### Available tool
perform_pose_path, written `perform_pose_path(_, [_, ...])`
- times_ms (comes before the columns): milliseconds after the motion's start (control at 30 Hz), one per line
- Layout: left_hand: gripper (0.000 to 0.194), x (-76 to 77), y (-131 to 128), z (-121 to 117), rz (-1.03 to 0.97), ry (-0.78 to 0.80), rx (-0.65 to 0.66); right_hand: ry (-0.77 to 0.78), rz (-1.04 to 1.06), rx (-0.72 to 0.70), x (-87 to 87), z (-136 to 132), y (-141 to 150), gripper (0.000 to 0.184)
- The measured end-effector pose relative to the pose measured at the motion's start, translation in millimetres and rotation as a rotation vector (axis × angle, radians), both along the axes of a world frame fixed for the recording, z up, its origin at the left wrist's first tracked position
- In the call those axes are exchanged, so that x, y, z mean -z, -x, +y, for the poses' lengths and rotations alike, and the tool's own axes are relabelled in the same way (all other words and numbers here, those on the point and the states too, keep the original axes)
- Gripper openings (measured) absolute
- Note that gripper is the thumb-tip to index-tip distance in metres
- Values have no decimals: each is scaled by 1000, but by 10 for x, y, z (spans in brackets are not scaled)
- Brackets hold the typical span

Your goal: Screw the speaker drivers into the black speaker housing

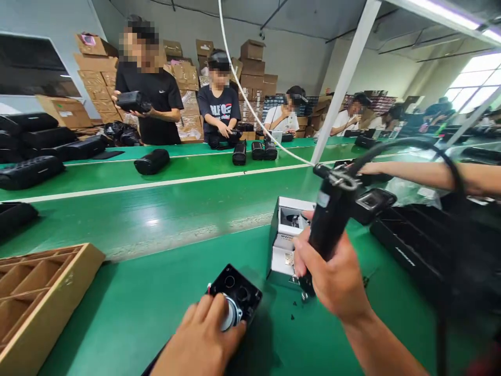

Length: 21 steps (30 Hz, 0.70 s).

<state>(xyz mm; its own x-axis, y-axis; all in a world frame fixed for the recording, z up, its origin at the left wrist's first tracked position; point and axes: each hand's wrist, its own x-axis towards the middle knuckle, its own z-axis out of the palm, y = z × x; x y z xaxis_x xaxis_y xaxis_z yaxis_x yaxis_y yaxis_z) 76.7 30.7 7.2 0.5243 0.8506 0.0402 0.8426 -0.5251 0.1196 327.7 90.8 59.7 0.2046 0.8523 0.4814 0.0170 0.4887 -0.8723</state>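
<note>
- Bench (pixel 148 297), green, hosting what looks like a speaker-mounting step imo; next move probably calls for getting the bit lined up on a screw.
- Black housing (pixel 250 299) lies on it right in front, dark, with round openings.
- Power screwdriver (pixel 327 214), corded: right hand (pixel 337 279) wraps its body.
- Round speaker (pixel 235 312), pale-centred, sits on the housing, pinched by left hand (pixel 201 334).
- Tiny dark screws (pixel 293 317) loose nearby.

Crate (pixel 58 307) left of the speaker part (pixel 243 293), carton (pixel 285 241) right and behind, screws (pixel 292 317) before the carton.
</note>
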Motion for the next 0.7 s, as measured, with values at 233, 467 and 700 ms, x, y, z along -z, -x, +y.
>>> perform_pose_path(233, [72,122,232,-100,-125,-2,-155,-62,330,-123,-200,-438,26,51])
perform_pose_path(467, [67,217,-170,-232,100,-154,-228,-146,436,-162,-167,-419,431,48])
perform_pose_path(700, [80,115,-39,-196,-52,-50,-272,-164,284,-252,318,-258,674,54])
